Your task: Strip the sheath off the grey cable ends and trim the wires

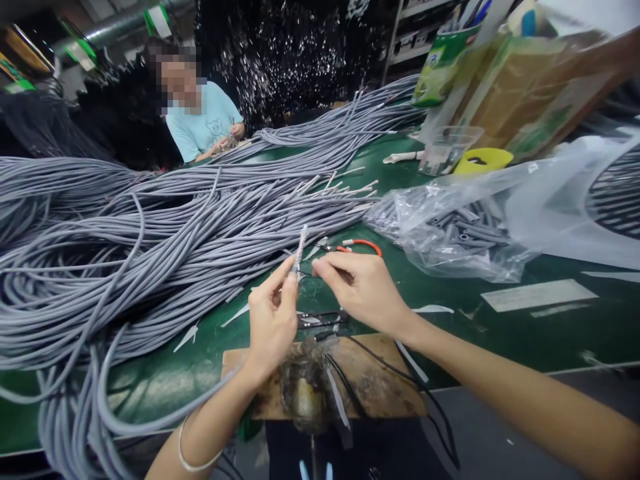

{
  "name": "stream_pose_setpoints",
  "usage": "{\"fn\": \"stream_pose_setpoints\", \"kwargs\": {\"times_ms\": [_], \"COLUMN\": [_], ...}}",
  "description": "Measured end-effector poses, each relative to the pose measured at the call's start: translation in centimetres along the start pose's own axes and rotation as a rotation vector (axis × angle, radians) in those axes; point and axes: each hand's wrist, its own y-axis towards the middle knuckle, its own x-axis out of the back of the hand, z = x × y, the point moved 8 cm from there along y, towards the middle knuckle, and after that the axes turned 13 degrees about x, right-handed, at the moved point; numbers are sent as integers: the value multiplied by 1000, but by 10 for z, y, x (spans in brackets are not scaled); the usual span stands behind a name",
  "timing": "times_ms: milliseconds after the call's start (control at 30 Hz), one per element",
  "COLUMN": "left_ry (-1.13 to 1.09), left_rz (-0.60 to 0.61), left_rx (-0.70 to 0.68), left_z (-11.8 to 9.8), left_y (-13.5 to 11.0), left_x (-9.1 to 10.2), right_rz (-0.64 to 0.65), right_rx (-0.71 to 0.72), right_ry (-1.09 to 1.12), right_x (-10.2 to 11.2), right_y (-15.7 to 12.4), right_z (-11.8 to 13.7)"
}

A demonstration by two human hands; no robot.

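My left hand (273, 317) is closed in a pinch on the stripped end of a grey cable (301, 245), which sticks up with a white, shiny braided tip. The cable's body runs down past my left wrist toward the table edge. My right hand (363, 290) is closed beside it, thumb and fingers pinched just right of the cable end; what they grip is too small to make out. Both hands hover above a scorched wooden block (380, 380) with black wires lying across it.
A large heap of grey cables (125, 247) covers the left of the green table (525, 333). Red-handled cutters (363, 245) lie behind my hands. A clear bag of cut grey sleeves (460, 230) sits at right. Another person in a light blue shirt (200, 120) works at the far side.
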Motion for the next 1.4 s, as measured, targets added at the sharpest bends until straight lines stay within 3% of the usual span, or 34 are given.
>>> {"fn": "stream_pose_setpoints", "kwargs": {"times_ms": [300,633,933,1100,1167,1267,1400], "left_ry": [77,230,334,482,502,511,494], "left_rz": [-6,-159,-144,-221,-240,-248,-172], "left_rx": [-34,-170,-249,-439,-497,-481,-206], "left_z": [-1,-14,-14,-30,-37,-38,-13], "left_y": [-2,-4,-5,-14,-18,-17,10], "left_x": [-1,3,1,0,-2,-2,4], "right_rz": [38,33,80,78,34,-47,-55], "right_rx": [34,-12,-216,-311,-262,-49,335], "right_ry": [-56,-99,229,324,234,-50,-243], "right_x": [-6,-3,-16,-24,-19,-6,-7], "right_y": [-4,-8,-10,-16,-16,-15,-22], "right_z": [3,0,-13,-20,-16,3,49]}}
